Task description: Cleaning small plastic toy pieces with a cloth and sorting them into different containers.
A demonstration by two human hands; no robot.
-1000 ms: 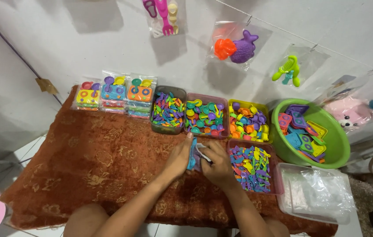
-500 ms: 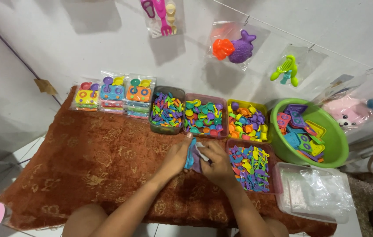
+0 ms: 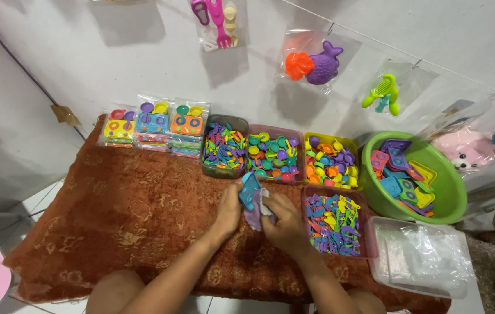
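My left hand (image 3: 228, 210) and my right hand (image 3: 284, 222) meet over the brown patterned rug (image 3: 125, 215). Between them they hold a blue toy stove panel (image 3: 249, 191) tilted on edge, with a purple piece (image 3: 253, 217) and a bit of clear plastic bag (image 3: 266, 202) under it. My left hand grips the blue panel from the left. My right hand pinches the bag and the purple piece from the right. Just beyond stand trays of small coloured toy parts (image 3: 275, 157).
Packed toy sets (image 3: 153, 125) are stacked at the rug's far left. A green basin (image 3: 451, 180) of stove panels sits at the right, a clear tub of plastic bags (image 3: 419, 256) in front of it, a tray of toy utensils (image 3: 332, 224) beside my right hand. Bagged toys hang on the wall.
The blue panel has risen and tipped up to the left between my hands. Both hands shifted slightly left and toward me.
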